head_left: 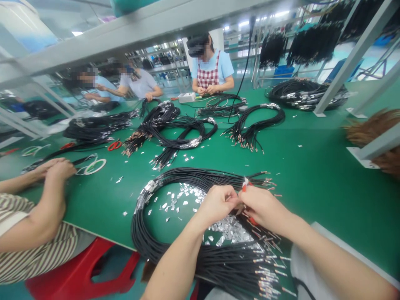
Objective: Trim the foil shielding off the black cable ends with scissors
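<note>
My left hand [218, 202] is closed in a pinch above the coiled bundle of black cables [137, 229]. What it pinches is mostly covered by the fingers; it looks like the end of a black cable. Against it, my right hand [262, 208] is wrapped round small scissors with red handles [253, 221], whose blades point toward the left fingertips. Stripped copper and silvery ends of the cables fan out on the right, below and beside my hands. Silver foil scraps [229, 231] lie on the green table inside the coil.
More black cable coils [184, 143] lie further back, with red-handled scissors [115, 145] beside them. Grey metal posts [350, 62] stand on the green table [331, 183] at right. At left, a co-worker's hands [59, 168] work near a white ring [95, 166]; other people sit across.
</note>
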`<action>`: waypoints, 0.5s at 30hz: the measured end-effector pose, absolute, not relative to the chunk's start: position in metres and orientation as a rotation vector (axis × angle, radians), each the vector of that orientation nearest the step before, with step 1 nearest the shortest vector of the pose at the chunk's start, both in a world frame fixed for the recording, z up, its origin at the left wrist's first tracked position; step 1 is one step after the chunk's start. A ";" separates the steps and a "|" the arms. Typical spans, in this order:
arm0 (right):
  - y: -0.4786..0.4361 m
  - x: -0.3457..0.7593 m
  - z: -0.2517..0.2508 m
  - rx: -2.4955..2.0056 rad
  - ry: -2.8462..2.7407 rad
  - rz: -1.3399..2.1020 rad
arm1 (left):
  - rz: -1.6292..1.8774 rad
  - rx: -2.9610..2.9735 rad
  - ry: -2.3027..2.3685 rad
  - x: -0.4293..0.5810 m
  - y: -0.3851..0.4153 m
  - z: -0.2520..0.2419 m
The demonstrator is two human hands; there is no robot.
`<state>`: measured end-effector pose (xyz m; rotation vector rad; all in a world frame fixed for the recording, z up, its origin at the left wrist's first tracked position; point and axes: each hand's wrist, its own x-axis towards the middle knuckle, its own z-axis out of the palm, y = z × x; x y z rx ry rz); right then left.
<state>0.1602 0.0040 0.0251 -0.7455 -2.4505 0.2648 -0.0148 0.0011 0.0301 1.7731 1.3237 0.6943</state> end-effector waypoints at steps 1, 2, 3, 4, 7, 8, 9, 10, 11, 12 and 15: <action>0.007 0.162 0.025 -0.769 -2.418 0.439 | 0.695 1.774 1.308 -0.015 0.001 0.030; 0.010 0.163 0.026 -0.795 -2.367 0.624 | 0.691 1.777 1.292 -0.016 0.001 0.030; 0.012 0.164 0.026 -0.818 -2.300 0.816 | 0.682 1.787 1.275 -0.016 0.000 0.030; 0.015 0.166 0.026 -0.825 -2.214 1.008 | 0.671 1.805 1.253 -0.016 0.000 0.031; 0.022 0.168 0.024 -0.789 -1.891 1.548 | 0.669 1.913 1.137 -0.016 -0.001 0.034; 0.024 0.169 0.023 -0.772 -1.776 1.715 | 0.683 1.950 1.087 -0.015 -0.002 0.035; 0.025 0.169 0.021 -0.754 -1.660 1.866 | 0.705 1.980 1.041 -0.015 -0.002 0.035; 0.026 0.169 0.019 -0.737 -1.546 1.992 | 0.733 2.004 1.000 -0.015 -0.002 0.036; 0.026 0.168 0.018 -0.717 -1.434 2.090 | 0.765 2.028 0.966 -0.015 -0.002 0.036; 0.026 0.168 0.016 -0.687 -1.332 2.162 | 0.801 2.053 0.940 -0.015 -0.002 0.036; 0.025 0.164 0.008 -0.546 -1.132 2.286 | 0.931 2.142 0.870 -0.015 -0.003 0.033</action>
